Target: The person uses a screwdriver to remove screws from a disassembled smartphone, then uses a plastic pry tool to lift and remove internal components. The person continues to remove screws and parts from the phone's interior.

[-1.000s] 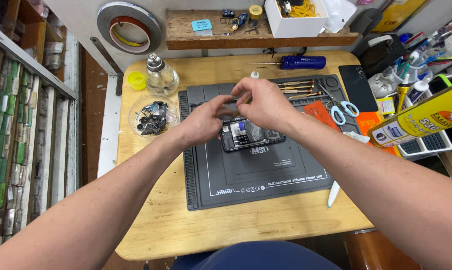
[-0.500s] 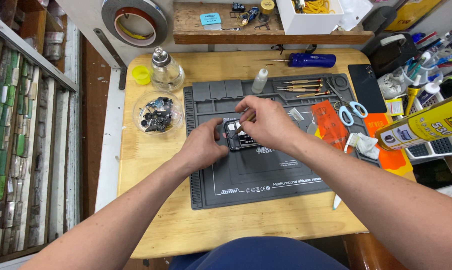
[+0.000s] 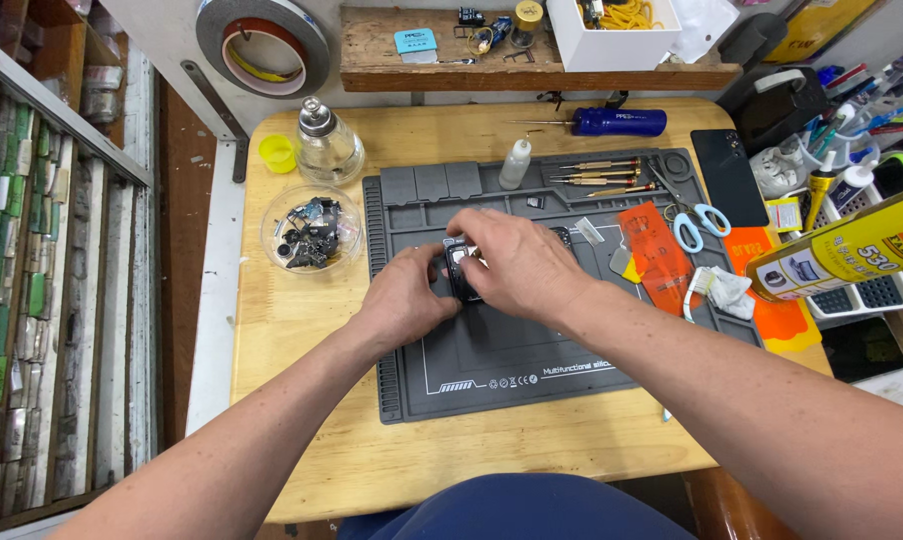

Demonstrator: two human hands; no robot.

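Observation:
A small dark phone with its inner parts showing (image 3: 463,268) lies on the grey repair mat (image 3: 532,350) on the round wooden table (image 3: 302,340). My left hand (image 3: 407,295) grips its left end. My right hand (image 3: 517,262) lies over the phone with the fingertips pressed down on its top, hiding most of it. I cannot tell whether the right fingers hold a small part.
A glass bowl of small dark parts (image 3: 312,230), a glass bottle (image 3: 324,142) and a yellow cap (image 3: 278,152) stand left of the mat. Screwdrivers (image 3: 597,175), a dropper bottle (image 3: 515,163), scissors (image 3: 687,215), an orange card (image 3: 652,245), a black phone (image 3: 729,175) and a yellow glue tube (image 3: 852,250) lie to the right.
Both hands have come down from above the mat onto the phone and shifted slightly toward me. The view has tilted, so the table sits lower in frame.

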